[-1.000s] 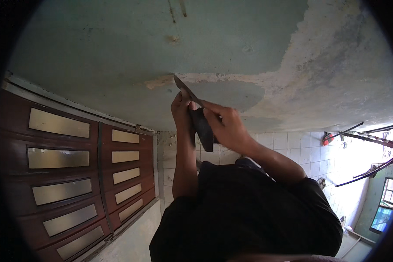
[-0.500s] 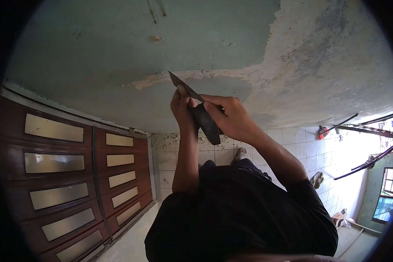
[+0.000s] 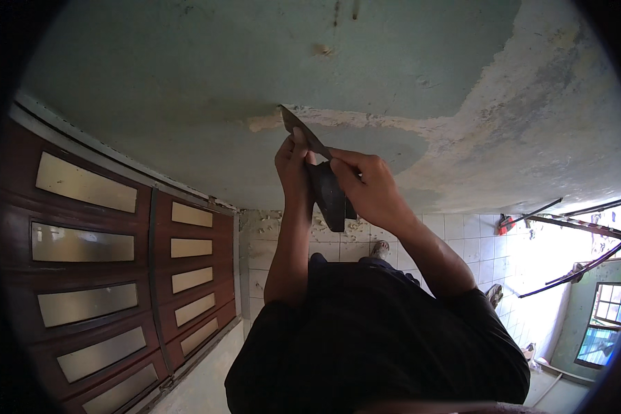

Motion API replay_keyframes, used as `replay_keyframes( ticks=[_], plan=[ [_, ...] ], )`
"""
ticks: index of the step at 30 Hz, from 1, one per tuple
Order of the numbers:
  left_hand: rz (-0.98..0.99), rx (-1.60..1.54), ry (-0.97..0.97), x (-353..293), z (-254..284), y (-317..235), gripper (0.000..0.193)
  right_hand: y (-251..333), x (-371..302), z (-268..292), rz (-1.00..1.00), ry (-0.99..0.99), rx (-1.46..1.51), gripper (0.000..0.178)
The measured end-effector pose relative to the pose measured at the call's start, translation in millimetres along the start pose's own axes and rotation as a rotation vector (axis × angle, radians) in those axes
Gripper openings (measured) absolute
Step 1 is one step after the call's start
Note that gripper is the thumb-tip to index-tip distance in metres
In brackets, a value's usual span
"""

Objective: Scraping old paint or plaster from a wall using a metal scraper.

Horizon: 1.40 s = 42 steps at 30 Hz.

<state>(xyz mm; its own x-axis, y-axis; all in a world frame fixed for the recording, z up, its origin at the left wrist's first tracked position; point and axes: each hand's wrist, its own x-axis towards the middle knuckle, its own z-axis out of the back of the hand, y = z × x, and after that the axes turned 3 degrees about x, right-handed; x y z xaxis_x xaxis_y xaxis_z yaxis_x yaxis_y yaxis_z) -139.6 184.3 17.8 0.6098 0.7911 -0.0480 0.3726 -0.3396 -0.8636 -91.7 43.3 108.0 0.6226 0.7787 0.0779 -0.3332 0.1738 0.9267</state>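
Observation:
Both hands grip a dark scraper (image 3: 306, 135), a flat metal blade with a dark, broad handle part hanging below. Its upper corner meets the green wall (image 3: 207, 90) at the left part of a bare, pale strip where the paint is gone. My left hand (image 3: 293, 165) is closed on the blade's left side, thumb up along it. My right hand (image 3: 369, 183) pinches the blade's lower right end. Part of the handle is hidden behind the hands.
At left stands a brown wooden door (image 3: 160, 276) with pale panels. Flakes of debris lie on the white tiled floor (image 3: 455, 231) by the wall's foot. Dark poles (image 3: 586, 228) lean at right, near a window (image 3: 604, 321). A large bare patch (image 3: 531, 103) covers the wall's right side.
The view has shifted, so the wall marks sit farther right. Against the wall, the scraper's tip has moved left along the strip's upper edge. Both hands keep their grip.

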Motion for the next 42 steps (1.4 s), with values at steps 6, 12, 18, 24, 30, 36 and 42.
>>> replay_keyframes(
  ticks=[6, 12, 18, 24, 30, 36, 42],
  plan=[
    [-0.024, 0.030, 0.001, 9.9, 21.0, 11.2, 0.041, 2.4, 3.0, -11.2, -0.085, -0.019, 0.023, 0.031],
    [-0.061, -0.114, -0.006, 16.2, 31.0, -4.9, 0.040, 11.2, 22.2, -30.8, 0.053, 0.040, -0.059, 0.034],
    [-0.059, 0.047, 0.051, 16.5, 27.3, 16.8, 0.042, 10.0, 0.7, -13.9, -0.140, 0.007, 0.036, 0.034],
    [-0.006, -0.075, 0.051, 6.6, 22.1, 15.9, 0.038, 3.9, 6.7, -22.7, 0.063, -0.017, -0.028, 0.034],
    [-0.023, -0.134, 0.023, 27.4, 45.2, 4.0, 0.032, 1.7, 28.5, -38.7, 0.182, -0.039, -0.048, 0.034],
    [0.053, -0.005, 0.018, 5.8, 33.5, 21.9, 0.032, 2.0, 7.8, -25.9, 0.012, 0.019, 0.097, 0.032],
    [-0.009, -0.085, -0.053, 30.7, 60.1, -21.0, 0.031, 15.4, 41.8, -60.0, 0.018, 0.088, 0.042, 0.034]
  ],
)
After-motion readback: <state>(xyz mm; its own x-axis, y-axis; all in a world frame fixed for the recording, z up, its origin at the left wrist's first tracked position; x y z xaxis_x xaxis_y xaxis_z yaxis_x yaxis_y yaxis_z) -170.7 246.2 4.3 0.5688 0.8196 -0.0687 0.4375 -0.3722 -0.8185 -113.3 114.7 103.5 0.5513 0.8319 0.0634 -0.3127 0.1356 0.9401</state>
